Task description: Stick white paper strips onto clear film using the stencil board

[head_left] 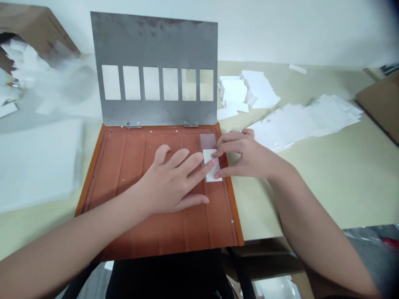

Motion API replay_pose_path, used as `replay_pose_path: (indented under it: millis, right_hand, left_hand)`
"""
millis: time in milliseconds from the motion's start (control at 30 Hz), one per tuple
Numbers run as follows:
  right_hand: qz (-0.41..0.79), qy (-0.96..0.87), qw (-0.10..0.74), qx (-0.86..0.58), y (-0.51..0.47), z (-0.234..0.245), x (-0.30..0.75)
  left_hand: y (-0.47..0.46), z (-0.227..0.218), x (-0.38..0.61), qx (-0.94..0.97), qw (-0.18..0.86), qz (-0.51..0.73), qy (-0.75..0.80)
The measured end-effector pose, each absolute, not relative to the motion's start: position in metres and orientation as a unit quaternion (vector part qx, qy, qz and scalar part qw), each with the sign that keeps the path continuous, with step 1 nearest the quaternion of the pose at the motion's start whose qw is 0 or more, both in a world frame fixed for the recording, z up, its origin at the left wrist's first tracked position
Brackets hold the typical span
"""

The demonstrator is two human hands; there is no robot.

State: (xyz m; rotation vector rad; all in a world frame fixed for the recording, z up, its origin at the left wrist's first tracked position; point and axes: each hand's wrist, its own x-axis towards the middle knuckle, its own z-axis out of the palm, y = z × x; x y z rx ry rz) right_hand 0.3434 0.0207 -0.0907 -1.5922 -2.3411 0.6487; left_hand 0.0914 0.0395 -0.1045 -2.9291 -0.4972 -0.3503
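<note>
Head view. Item under inspection: a white card strip (212,165), lying on the orange hinged board (218,224), in the rightmost channel of the board. Its long axis runs away from me and toward me, tilted slightly off the channel line.

My left hand (170,185) is open, fingers spread, palm down over the board. It lies to the left of the strip, and its longest fingertip reaches the strip's left edge. My right hand (246,153) lies to the right of the strip, fingers curled. Its fingertips (218,151) meet the strip's far end and its thumb sits at the right edge. Whether the right hand is pinching the strip or only touching it, I cannot tell. Both hands are at the strip; neither is clearly nearer.

Just beyond the strip, a translucent pinkish patch (208,141) lies on the board. Farther on, a steel plate (156,41) with six rectangular windows stands hinged to the board. Beyond my right hand are a pile of white cards (260,89) and fanned white sheets (305,122).
</note>
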Motion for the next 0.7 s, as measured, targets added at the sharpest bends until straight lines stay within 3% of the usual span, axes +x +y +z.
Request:
replay_pose_path:
  millis: [267,700]
  right_hand:
    - [0.225,-0.801,0.115,-0.543,0.0206,-0.0907,0.3443]
    - [0.227,-0.799,0.131,-0.540,0.0206,-0.0932,0.3483]
  left_hand:
    - [0.0331,-0.1027,0.0874,-0.988,0.016,-0.109,-0.108]
    - [0.0315,-0.1051,0.0866,-0.985,0.006,-0.087,-0.151]
